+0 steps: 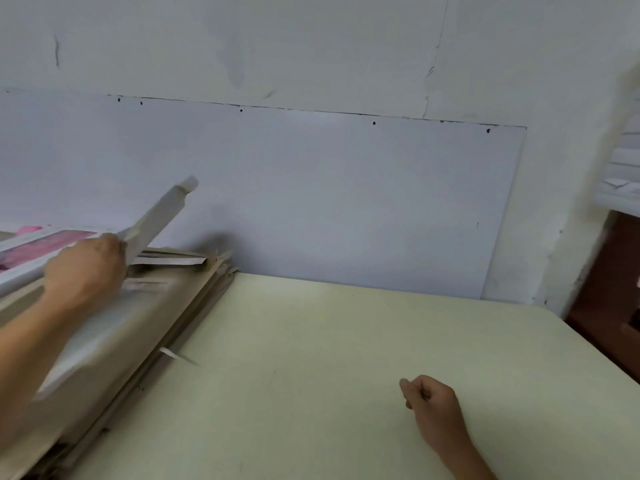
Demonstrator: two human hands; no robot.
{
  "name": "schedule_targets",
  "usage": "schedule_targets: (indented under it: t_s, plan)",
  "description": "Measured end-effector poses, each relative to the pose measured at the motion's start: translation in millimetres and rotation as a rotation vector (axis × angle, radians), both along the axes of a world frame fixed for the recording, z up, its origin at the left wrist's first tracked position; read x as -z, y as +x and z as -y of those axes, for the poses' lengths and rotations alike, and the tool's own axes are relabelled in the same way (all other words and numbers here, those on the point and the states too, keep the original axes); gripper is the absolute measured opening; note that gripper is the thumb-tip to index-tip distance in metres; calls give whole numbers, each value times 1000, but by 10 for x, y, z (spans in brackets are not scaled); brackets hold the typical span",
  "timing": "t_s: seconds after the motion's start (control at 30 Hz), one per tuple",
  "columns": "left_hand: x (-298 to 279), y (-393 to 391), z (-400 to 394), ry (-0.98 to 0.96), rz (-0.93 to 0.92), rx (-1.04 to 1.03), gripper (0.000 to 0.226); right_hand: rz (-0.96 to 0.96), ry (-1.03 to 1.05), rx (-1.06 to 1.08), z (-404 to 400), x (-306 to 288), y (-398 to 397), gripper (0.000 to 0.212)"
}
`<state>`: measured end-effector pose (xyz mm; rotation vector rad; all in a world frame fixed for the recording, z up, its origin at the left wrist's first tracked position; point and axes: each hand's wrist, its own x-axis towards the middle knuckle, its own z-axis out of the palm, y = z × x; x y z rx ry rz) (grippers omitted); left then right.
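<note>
A thick stack of flat cardboard sheets (114, 341) lies along the left side of a pale table (329, 375). My left hand (86, 268) grips the top grey cardboard piece (159, 216) at the stack's far end, and the piece is tilted up toward the wall. A flat sheet with pink printing (41, 247) lies just left of that hand. My right hand (433, 407) rests on the table at the lower right, its fingers curled and holding nothing.
A light grey panel (346, 202) leans on the wall behind the table. At the right edge stand a dark brown cabinet (609, 292) and white stacked sheets (623, 168) above it. A small paper scrap (173, 355) sticks out beside the stack.
</note>
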<state>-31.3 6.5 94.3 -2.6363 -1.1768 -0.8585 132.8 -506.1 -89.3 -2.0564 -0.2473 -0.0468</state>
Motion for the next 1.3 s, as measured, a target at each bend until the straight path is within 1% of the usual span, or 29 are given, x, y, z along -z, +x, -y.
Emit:
schedule_targets:
  t_s: [0.07, 0.17, 0.27, 0.3, 0.37, 0.4, 0.43, 0.47, 0.5, 0.57, 0.63, 0.67, 0.7, 0.73, 0.77, 0.83, 0.87, 0.93, 1.0, 1.07, 1.1, 1.13, 1.17, 1.2, 1.23, 1.27, 1.3]
  plan:
    - [-53, 10, 145, 103, 65, 64, 29, 9, 9, 1, -12, 0, 12, 32]
    - [-114, 23, 503, 309, 170, 184, 28, 29, 54, -1, -32, 8, 33, 39]
    - [-67, 20, 948, 428, 194, 344, 24, 9, 70, 7, -31, 37, 60, 39]
    - [-19, 16, 1123, 451, 175, 401, 21, 8, 77, 19, -33, 38, 50, 36]
    - [136, 10, 1508, 485, 115, 543, 16, 56, 121, 69, -35, -16, -26, 19]
    - [249, 15, 1693, 494, 89, 620, 15, 114, 142, 111, -34, -67, -67, 26]
    - [378, 19, 1868, 492, 73, 692, 16, 213, 132, 155, -24, -117, -88, 46]
    - [516, 24, 2028, 486, 63, 764, 21, 343, 78, 186, -4, -187, -113, 65]
    - [662, 32, 2178, 483, 49, 828, 27, 493, -4, 206, 23, -268, -142, 76]
    - [941, 41, 2450, 484, -4, 918, 32, 752, -199, 195, 80, -466, -259, 85]
    - [1156, 34, 2685, 474, -58, 989, 34, 869, -413, 111, 129, -606, -398, 90]
    - [1241, 28, 2789, 465, -71, 1020, 34, 899, -526, 25, 158, -633, -460, 90]
    - [1310, 17, 2874, 454, -76, 1045, 32, 908, -646, -78, 201, -614, -516, 87]
    - [1368, 10, 2946, 439, -76, 1068, 29, 889, -770, -177, 247, -610, -581, 78]
    - [1416, -4, 3001, 424, -70, 1089, 26, 845, -883, -252, 293, -591, -643, 64]
    - [1488, -25, 3067, 388, -59, 1117, 20, 689, -996, -351, 350, -565, -718, 35]
    - [1502, -43, 3076, 359, -60, 1118, 17, 608, -1005, -379, 374, -537, -736, 30]
    - [1519, -72, 3043, 279, -59, 1088, 20, 490, -864, -385, 457, -451, -730, 34]
    - [1522, -72, 2939, 216, -101, 973, 32, 330, -751, -351, 555, -375, -665, 29]
    - [1540, -55, 2812, 168, -158, 826, 46, 285, -599, -315, 612, -312, -613, 21]
    - [1553, -61, 2771, 134, -177, 758, 45, 265, -600, -312, 607, -292, -612, 17]
    - [1578, -60, 2743, 100, -188, 705, 42, 304, -683, -306, 570, -274, -593, 22]
    - [1600, -70, 2735, 53, -187, 667, 44, 415, -765, -279, 518, -262, -585, 35]
    - [1636, -64, 2748, 19, -167, 653, 46, 424, -757, -263, 439, -280, -621, 52]
    - [1676, -53, 2779, -7, -126, 658, 46, 480, -745, -254, 336, -269, -650, 64]
    - [1723, -24, 2818, -5, -102, 694, 46, 506, -726, -247, 215, -231, -687, 68]
    - [1756, 3, 2879, 8, -118, 746, 48, 501, -726, -260, 79, -214, -754, 63]
